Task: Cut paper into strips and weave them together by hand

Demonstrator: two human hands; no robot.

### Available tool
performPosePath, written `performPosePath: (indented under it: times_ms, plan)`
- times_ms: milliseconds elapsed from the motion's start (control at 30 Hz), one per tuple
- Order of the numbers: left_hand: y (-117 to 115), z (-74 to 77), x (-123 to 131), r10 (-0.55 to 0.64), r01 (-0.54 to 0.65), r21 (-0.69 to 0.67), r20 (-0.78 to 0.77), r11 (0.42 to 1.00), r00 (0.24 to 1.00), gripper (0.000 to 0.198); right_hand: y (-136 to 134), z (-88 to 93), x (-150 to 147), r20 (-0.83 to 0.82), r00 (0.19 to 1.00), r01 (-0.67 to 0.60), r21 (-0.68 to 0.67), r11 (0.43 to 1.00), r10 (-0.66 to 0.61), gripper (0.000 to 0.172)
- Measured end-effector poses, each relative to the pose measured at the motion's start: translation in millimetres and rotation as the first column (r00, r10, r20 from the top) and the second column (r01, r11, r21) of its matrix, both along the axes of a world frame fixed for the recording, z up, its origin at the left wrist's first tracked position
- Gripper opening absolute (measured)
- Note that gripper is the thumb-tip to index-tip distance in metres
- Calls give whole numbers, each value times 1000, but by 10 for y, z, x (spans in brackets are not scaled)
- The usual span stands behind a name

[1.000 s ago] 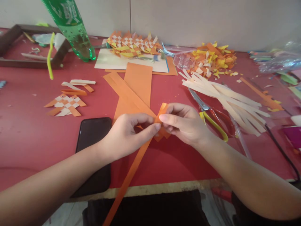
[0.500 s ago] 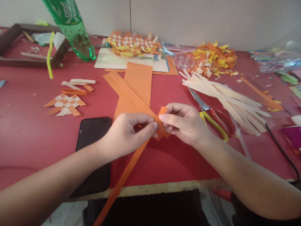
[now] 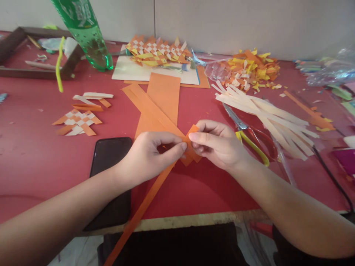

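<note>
Between both hands is a long orange paper strip [image 3: 151, 195], its lower end hanging past the table's front edge. My left hand [image 3: 152, 153] pinches it between thumb and forefinger. With thumb and bent fingers, my right hand [image 3: 217, 144] grips the strip's short upper end. Right behind the fingertips, more orange strips [image 3: 155, 111] lie slantwise over a wide orange paper sheet [image 3: 165, 94]. The fingertips hide part of the held strip. A black phone [image 3: 111, 159] lies under my left forearm. Scissors [image 3: 244, 133] with red and yellow handles rest beyond my right hand.
Pale paper strips [image 3: 266, 114] spread at the right, partly over the scissors. A woven orange-and-white paper piece [image 3: 79, 120] lies left. Farther back stand a green bottle [image 3: 94, 44], a dark frame [image 3: 33, 74], woven pieces [image 3: 158, 50] on white sheets and a heap of paper scraps [image 3: 252, 68].
Both hands keep their pinch on the orange strip and have barely moved. The strip's hanging lower end has shifted slightly left.
</note>
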State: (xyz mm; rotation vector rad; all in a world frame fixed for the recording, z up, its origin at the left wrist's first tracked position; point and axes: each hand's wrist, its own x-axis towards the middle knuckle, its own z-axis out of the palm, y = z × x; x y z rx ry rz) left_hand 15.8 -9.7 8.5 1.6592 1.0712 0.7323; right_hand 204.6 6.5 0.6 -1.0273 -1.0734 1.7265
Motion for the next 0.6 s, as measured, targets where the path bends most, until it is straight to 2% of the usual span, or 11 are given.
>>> performPosePath:
  times_ms: [133,233,367,600]
  plan:
    - [-3,-43,12,77,-75,-30,62,997,995,11,5,-4,2,-14,1000,-8,-3,1000,8,24]
    - [-3,-70,18,133,-126,-49,173,991,976,11,3,-13,-6,-14,1000,-7,-20,1000,7,23]
    - [-4,-81,23,108,-103,-32,301,994,948,15,-4,-20,-5,-8,1000,7,-41,999,-7,22]
    - [-1,-55,7,51,-64,72,171,995,984,6,15,-5,22,-1,1000,-5,-71,997,5,15]
